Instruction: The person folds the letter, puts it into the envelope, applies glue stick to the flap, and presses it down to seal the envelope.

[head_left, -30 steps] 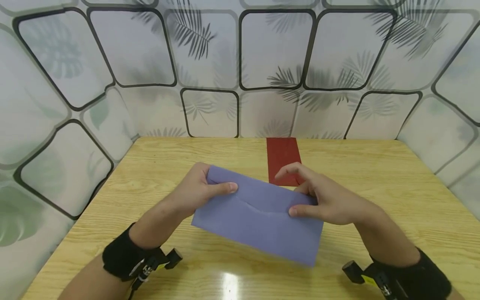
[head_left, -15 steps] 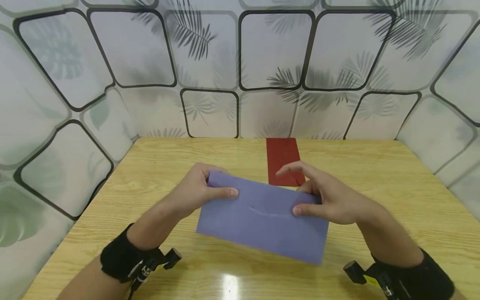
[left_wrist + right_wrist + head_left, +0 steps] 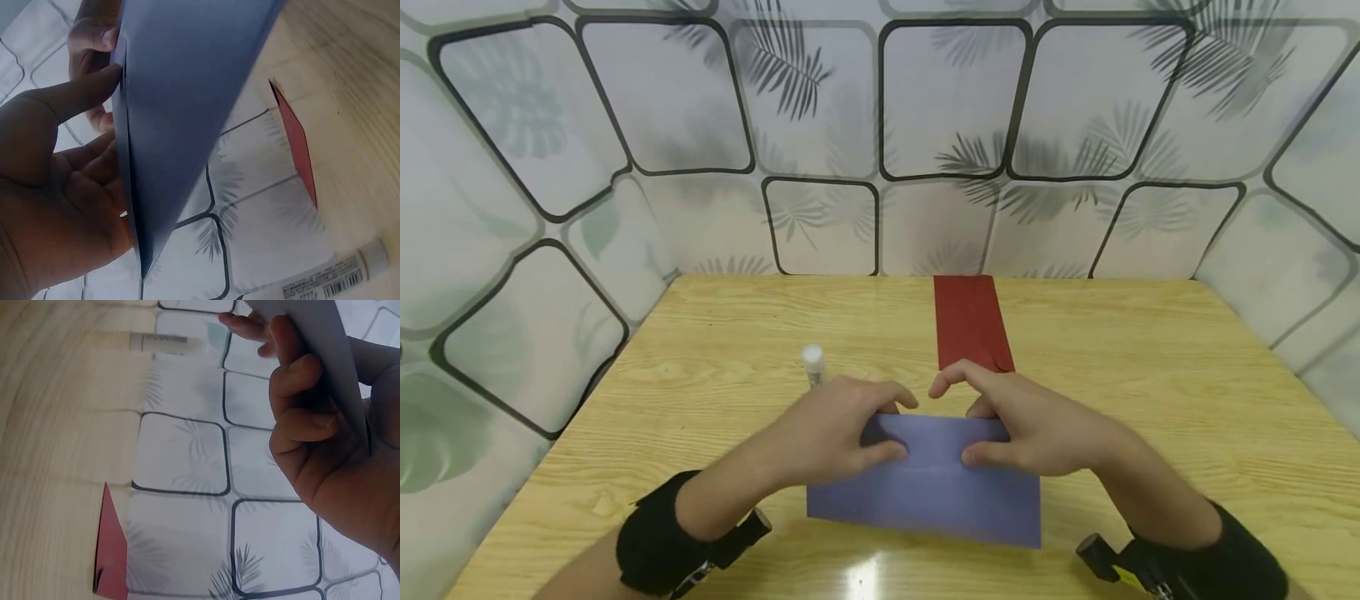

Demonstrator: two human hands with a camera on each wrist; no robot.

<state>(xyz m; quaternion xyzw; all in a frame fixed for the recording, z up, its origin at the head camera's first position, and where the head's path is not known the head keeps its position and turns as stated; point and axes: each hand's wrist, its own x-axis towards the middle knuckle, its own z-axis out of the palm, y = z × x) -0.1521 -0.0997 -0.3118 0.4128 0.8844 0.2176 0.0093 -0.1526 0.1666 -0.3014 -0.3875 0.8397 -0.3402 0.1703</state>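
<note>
A purple envelope (image 3: 925,500) is held between both hands, raised in front of the body with its flap edge up in the head view. My left hand (image 3: 831,433) pinches its upper left part, thumb on the near face and fingers behind. On the upper right, my right hand (image 3: 1045,429) pinches it likewise, its index finger arched above the edge. Seen in the left wrist view, the envelope (image 3: 181,94) shows a thin slit along the flap side, beside the thumb. The right wrist view has several curled fingers (image 3: 300,381) against the envelope's back.
A red envelope (image 3: 972,321) lies on the wooden table (image 3: 737,317) toward the back, right of centre. Behind my left hand stands a white-capped glue stick (image 3: 813,365), its lower part hidden. A patterned curtain (image 3: 820,225) borders the table's far edge.
My left hand has moved right along the envelope toward its middle, uncovering the glue stick. The envelope has lowered and levelled out; the right hand has shifted slightly down and left.
</note>
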